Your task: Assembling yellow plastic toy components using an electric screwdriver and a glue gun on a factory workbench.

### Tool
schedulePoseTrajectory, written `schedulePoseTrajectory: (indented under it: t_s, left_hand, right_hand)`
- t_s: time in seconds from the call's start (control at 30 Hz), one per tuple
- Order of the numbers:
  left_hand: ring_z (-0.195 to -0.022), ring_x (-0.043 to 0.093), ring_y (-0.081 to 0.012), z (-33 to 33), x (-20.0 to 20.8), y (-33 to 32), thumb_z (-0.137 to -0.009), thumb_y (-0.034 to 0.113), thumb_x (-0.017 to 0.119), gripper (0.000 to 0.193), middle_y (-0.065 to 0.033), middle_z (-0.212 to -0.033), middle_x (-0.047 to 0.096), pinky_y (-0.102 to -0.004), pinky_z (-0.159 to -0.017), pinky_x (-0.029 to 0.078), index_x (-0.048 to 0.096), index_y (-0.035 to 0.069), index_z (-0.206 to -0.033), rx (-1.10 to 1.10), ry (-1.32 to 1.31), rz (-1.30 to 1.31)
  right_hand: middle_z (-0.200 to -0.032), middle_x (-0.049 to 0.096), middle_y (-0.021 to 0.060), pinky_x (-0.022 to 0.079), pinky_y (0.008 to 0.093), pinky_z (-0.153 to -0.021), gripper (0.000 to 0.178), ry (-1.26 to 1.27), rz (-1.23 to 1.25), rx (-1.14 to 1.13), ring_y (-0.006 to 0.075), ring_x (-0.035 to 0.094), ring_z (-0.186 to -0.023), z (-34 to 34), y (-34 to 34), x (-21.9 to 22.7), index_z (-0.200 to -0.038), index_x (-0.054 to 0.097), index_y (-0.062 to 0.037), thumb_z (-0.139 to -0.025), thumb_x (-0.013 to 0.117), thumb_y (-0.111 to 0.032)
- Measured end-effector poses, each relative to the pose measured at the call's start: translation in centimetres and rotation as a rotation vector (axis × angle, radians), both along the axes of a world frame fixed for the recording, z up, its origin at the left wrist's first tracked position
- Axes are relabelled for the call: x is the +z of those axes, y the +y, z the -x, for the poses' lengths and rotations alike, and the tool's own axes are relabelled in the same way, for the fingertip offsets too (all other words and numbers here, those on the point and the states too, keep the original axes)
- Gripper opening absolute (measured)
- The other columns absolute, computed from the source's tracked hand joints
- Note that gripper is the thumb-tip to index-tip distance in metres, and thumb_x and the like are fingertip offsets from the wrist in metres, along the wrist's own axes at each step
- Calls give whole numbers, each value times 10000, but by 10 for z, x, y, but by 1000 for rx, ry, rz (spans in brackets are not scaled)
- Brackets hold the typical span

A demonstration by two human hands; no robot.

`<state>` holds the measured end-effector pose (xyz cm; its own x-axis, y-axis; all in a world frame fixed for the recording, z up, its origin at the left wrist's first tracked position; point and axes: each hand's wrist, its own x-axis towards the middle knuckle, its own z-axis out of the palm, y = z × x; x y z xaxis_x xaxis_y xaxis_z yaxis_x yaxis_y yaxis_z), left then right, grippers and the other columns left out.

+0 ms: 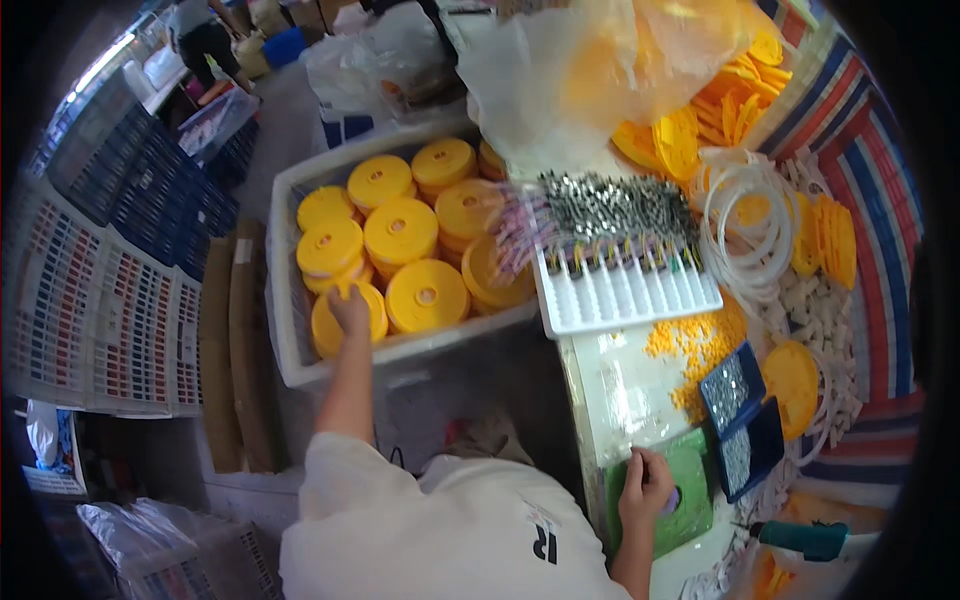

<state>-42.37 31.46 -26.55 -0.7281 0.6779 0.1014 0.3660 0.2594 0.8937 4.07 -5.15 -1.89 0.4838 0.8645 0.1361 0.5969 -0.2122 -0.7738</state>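
Observation:
In a large white bin (283, 260), yellow round disc-shaped cases (428, 297) with small centre holes stand in stacks. My left hand (350, 312) is on the nearest left yellow disc case (327, 330), its fingers curled down over the top. My right hand (645, 487) is above a green mat (685, 515) on the worktable, thumb and fingers pinched together. Whatever is between those fingertips is too small to make out. A purple spot (671, 500) shows beside this hand, partly hidden by it.
A white ribbed tray (630, 300) carries many metal parts with wires. Small orange pieces (690, 350), blue boxes of screws (735, 390), clear tubing coils (745, 225) and a teal-handled tool (805, 538) lie rightward. Crates (110, 300) and cardboard (245, 350) stand left. A person (205, 45) is far back.

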Motion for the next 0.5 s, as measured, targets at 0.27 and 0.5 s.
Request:
schedulePoseTrajectory:
  t_s: [0.27, 0.5]
  left_hand:
    - [-1057, 625, -256, -85, 89, -14, -996, 161, 671, 267, -123, -1141, 635, -368, -959, 501, 596, -6, -1190, -115, -105, -242]
    - [-900, 508, -115, -202, 237, 6, -888, -95, 518, 309, -27, -1026, 521, -262, -816, 451, 527, 49, -1161, -709, -326, -681]
  right_hand:
    - [-793, 632, 106, 442, 315, -597, 102, -46, -83, 36, 197, 590, -683, 0, 3, -11, -973, 723, 32, -950, 640, -25]
    - [-809, 664, 126, 461, 334, -601, 95, -1, -61, -22, 227, 616, -671, 6, 6, 4, -962, 729, 25, -933, 650, -19]
